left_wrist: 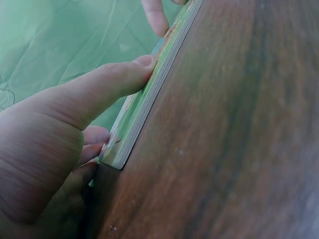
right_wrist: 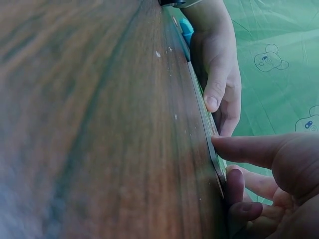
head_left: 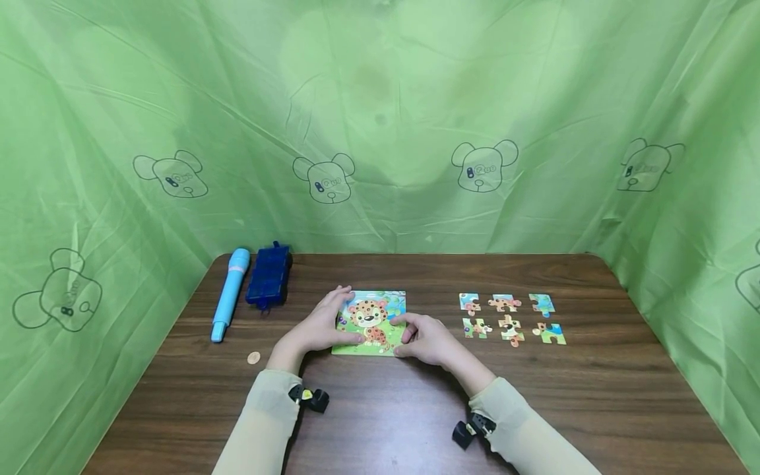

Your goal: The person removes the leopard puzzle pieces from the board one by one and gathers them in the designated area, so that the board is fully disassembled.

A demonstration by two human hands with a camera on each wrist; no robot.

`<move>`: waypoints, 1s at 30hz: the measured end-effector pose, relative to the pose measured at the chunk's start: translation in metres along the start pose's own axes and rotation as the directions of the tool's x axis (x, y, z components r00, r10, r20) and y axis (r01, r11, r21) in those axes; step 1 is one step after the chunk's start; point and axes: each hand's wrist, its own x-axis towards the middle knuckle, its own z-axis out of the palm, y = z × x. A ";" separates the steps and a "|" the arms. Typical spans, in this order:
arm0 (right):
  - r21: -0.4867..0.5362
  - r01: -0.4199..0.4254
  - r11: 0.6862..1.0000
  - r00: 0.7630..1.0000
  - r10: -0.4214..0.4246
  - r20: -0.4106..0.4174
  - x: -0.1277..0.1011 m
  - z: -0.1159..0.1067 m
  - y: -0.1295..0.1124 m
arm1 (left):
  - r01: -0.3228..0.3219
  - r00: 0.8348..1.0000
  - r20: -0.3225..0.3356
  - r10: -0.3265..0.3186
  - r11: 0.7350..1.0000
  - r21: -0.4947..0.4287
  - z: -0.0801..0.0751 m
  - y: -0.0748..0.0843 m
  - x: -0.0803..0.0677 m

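Note:
A square leopard picture puzzle [head_left: 371, 315] lies on the brown table between both hands. Its edge looks thick and layered in the left wrist view. My left hand [head_left: 320, 324] holds its left side, the thumb [left_wrist: 122, 77] across the picture and the other fingers at the side edge. On the opposite side my right hand [head_left: 429, 340] grips the right edge, thumb at the near corner and index finger higher up. The right wrist view shows that thumb [right_wrist: 244, 151] at the board's edge, with other fingers curled beside it.
Loose puzzle pieces [head_left: 509, 322] lie in two rows to the right. At the left are a blue microphone-shaped thing [head_left: 229, 297], a dark blue compartment case [head_left: 269, 276] and a small round disc [head_left: 253, 357]. Green cloth [head_left: 380, 132] with bear outlines hangs around the table.

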 end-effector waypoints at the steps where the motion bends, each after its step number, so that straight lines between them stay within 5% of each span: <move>1: 0.000 0.001 1.000 1.000 -0.001 0.000 0.000 0.000 0.000 | -0.001 1.000 0.000 0.001 1.000 0.002 0.000 0.000 0.000; 30: 0.056 -0.012 0.998 1.000 0.012 0.003 0.000 -0.002 -0.003 | -0.011 1.000 0.008 0.011 1.000 0.009 0.000 -0.002 0.001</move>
